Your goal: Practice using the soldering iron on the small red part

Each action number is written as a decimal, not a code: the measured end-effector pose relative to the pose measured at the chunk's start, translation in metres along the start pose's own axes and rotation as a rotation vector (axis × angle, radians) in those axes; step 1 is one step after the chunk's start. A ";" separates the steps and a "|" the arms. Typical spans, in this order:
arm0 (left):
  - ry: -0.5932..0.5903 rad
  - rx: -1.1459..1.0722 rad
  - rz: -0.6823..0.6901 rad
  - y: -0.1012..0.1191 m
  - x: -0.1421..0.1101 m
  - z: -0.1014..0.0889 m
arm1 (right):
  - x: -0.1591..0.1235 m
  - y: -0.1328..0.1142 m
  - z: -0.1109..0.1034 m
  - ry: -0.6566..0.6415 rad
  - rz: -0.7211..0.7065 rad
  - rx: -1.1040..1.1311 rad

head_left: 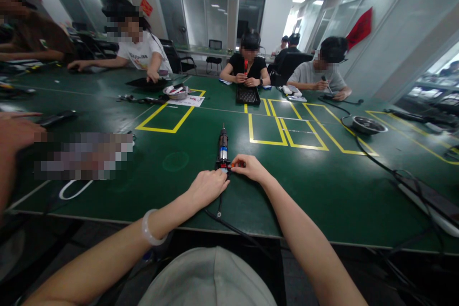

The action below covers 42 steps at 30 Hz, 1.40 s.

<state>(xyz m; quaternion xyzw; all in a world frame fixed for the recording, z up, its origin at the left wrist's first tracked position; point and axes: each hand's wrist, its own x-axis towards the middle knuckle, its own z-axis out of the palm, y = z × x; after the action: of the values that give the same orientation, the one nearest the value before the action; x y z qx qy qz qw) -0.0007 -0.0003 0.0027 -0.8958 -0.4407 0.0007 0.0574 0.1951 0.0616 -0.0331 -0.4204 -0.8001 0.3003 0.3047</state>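
An electric screwdriver (223, 147) lies on the green table straight ahead, its thin bit pointing away from me. Its casing looks partly open, showing a silver motor with a blue band and small red parts near the rear. My left hand (210, 185), with a pale bangle at the wrist, is closed over the rear end of the screwdriver. From the right, my right hand (248, 167) pinches a small orange piece (234, 166) against the tool's side; its exact kind is too small to tell. A black cord (233, 226) runs from the rear towards the table's front edge.
Yellow tape outlines (268, 142) mark the table beyond my hands. A black tray (247, 96) stands before a person opposite, and a round metal dish (369, 125) sits at right. Several people work around the table. Another person's hand (17, 134) reaches in at left, near a phone-like black object (57, 118).
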 end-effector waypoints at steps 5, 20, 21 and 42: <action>-0.001 -0.027 -0.005 -0.002 0.000 -0.001 | 0.000 -0.008 -0.001 -0.040 0.026 -0.134; -0.020 -0.045 0.084 -0.015 -0.006 -0.004 | -0.003 -0.015 0.001 -0.078 -0.018 -0.148; -0.029 -0.074 0.072 -0.017 -0.007 -0.007 | -0.003 -0.016 0.001 -0.086 -0.013 -0.135; -0.086 -0.227 -0.259 -0.035 0.040 0.003 | -0.001 -0.012 0.003 -0.023 0.007 -0.134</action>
<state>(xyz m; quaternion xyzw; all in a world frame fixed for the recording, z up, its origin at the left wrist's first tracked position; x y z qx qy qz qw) -0.0038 0.0522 0.0055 -0.8314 -0.5518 -0.0183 -0.0632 0.1872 0.0545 -0.0260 -0.4391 -0.8204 0.2519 0.2660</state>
